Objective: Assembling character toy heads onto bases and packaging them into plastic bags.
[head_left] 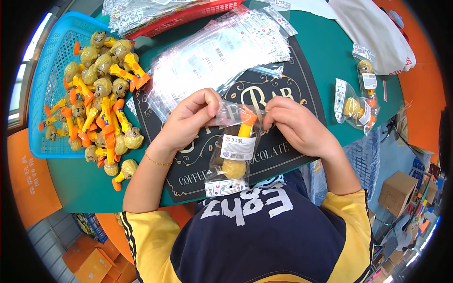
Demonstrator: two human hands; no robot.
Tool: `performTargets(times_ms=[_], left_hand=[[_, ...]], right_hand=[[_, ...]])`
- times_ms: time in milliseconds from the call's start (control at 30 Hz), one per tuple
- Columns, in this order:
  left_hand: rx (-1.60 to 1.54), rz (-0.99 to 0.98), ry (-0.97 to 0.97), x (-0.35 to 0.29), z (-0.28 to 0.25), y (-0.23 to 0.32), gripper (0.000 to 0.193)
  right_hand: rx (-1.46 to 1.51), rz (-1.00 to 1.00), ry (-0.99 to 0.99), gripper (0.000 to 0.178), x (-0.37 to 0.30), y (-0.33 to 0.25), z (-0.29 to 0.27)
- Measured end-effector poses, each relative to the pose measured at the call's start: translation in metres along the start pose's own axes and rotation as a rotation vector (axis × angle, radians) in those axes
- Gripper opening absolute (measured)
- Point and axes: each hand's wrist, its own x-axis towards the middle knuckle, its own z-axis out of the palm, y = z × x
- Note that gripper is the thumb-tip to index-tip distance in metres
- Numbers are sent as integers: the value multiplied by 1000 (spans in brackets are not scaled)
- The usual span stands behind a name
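Left hand (194, 117) and right hand (293, 125), each grip pinching one clear bag (217, 158), toy (246, 130) inside, black mat (304, 85) beneath, blue basket (43, 106) left, green bench (337, 59).

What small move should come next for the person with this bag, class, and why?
Probably press the far end of the clear bag flat and closed: the toy already lies inside, its orange feet toward that end, and the left hand and right hand are both at the film there. Whether that end is already sealed, I cannot tell.
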Motion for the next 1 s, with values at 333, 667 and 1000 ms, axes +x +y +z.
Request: performTargets(times_ms=[333,667,1000], left_hand=[[-76,84,-14,0,-2,1,13],[-215,106,-18,-1,7,9,13],[-210,153,-9,-1,7,6,11]], right_hand=[[843,501,219,36,1,-11,7],[1206,502,335,38,-4,-2,23],[995,427,451,17,-8,-15,46]])
